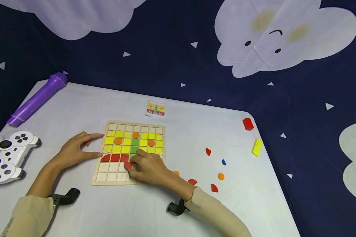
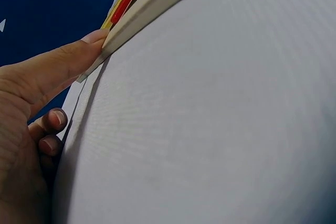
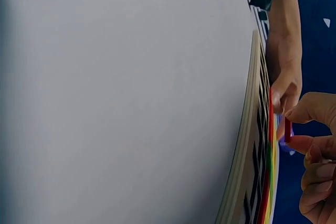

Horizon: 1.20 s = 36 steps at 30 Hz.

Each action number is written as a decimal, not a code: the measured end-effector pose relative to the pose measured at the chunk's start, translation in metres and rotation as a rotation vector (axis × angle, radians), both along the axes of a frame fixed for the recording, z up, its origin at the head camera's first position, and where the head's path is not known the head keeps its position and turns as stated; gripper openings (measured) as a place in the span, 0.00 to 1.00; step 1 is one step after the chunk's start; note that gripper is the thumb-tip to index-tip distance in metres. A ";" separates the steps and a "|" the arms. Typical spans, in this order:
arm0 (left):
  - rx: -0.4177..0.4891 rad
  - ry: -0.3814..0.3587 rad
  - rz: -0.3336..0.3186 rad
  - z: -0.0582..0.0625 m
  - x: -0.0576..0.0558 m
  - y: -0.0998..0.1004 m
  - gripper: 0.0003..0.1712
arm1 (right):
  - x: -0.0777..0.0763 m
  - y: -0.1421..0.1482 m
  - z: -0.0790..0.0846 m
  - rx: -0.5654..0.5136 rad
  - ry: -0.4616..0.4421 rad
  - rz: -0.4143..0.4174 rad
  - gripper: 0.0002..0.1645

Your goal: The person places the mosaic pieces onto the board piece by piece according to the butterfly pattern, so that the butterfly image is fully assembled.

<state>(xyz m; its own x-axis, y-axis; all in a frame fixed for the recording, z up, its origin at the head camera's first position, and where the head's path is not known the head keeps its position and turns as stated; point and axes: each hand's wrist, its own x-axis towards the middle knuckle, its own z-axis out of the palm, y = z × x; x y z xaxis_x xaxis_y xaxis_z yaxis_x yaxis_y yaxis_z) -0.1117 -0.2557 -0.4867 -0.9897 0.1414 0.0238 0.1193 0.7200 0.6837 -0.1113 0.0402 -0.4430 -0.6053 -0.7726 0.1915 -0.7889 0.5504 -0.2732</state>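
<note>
A wooden grid board (image 1: 99,177) lies on the white table, filled partly with yellow, orange, green and red pieces. My left hand (image 1: 72,149) rests its thumb and index finger against the board's left edge, both fingers fairly straight. Over the board's lower middle, my right hand (image 1: 149,166) pinches a red piece (image 1: 128,165) between thumb and finger. In the right wrist view that red piece (image 3: 287,129) shows edge-on, held above the board (image 3: 244,129). A row of red pieces (image 1: 115,158) sits below the yellow ones. My right hand hides the board's lower right part.
A butterfly pattern card (image 1: 155,109) lies behind the board. Loose red, orange and blue pieces (image 1: 215,188) are scattered to the right. Farther right are a red block (image 1: 248,124) and a yellow block (image 1: 256,147). At left are a white game controller (image 1: 10,158) and a purple tube (image 1: 38,98).
</note>
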 end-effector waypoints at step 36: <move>0.022 0.029 -0.004 -0.002 0.001 -0.001 0.39 | 0.018 -0.083 -0.014 0.147 0.106 -0.133 0.07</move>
<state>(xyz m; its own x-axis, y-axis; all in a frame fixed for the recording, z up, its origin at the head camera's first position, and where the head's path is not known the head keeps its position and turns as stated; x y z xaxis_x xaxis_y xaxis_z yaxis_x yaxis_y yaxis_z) -0.1107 -0.2570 -0.4889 -0.9879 0.1443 0.0560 0.1423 0.7045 0.6953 -0.0933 -0.0424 -0.4574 -0.6861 -0.7118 0.1504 -0.7269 0.6792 -0.1016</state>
